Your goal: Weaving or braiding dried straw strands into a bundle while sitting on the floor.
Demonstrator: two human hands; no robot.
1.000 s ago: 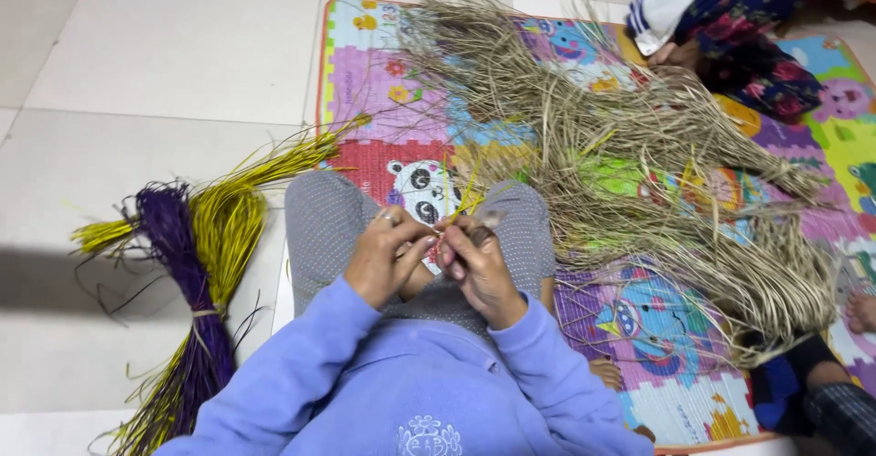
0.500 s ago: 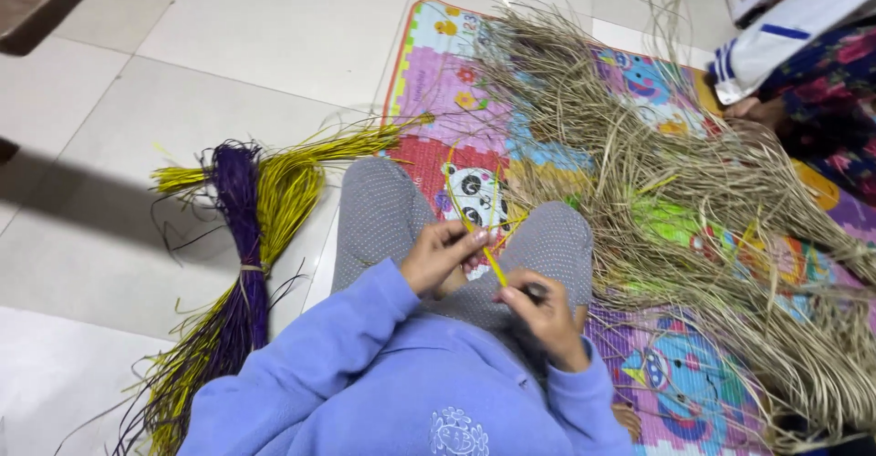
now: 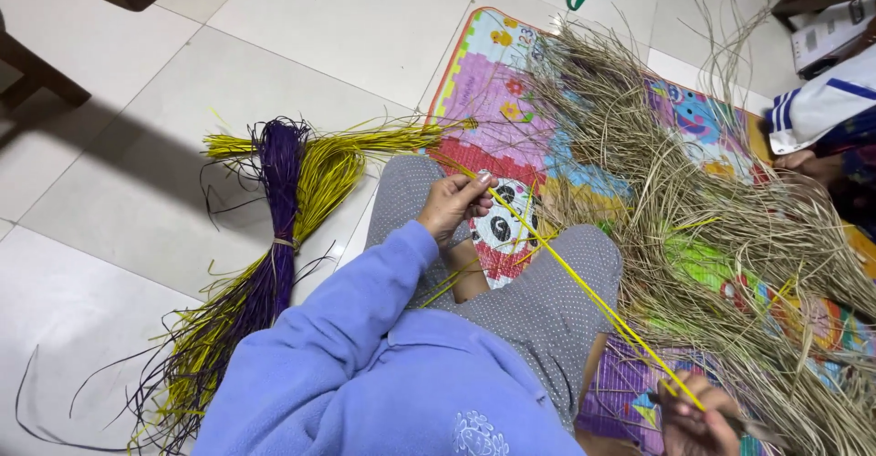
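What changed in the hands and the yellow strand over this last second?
The right hand pulled away down to the right, drawing the yellow strand out taut from the left hand, which stayed near the knee, pinching its other end. The yellow-and-purple bundle and dry straw pile lie unmoved.

A thin yellow strip [image 3: 584, 284] is stretched taut and straight between the two hands, slanting from the left hand [image 3: 452, 205], which pinches its upper end at the fingertips, down to the right hand [image 3: 698, 415], closed around its lower end. It crosses above the lap, with a few more loose yellow strands lying just beside it near the left hand.
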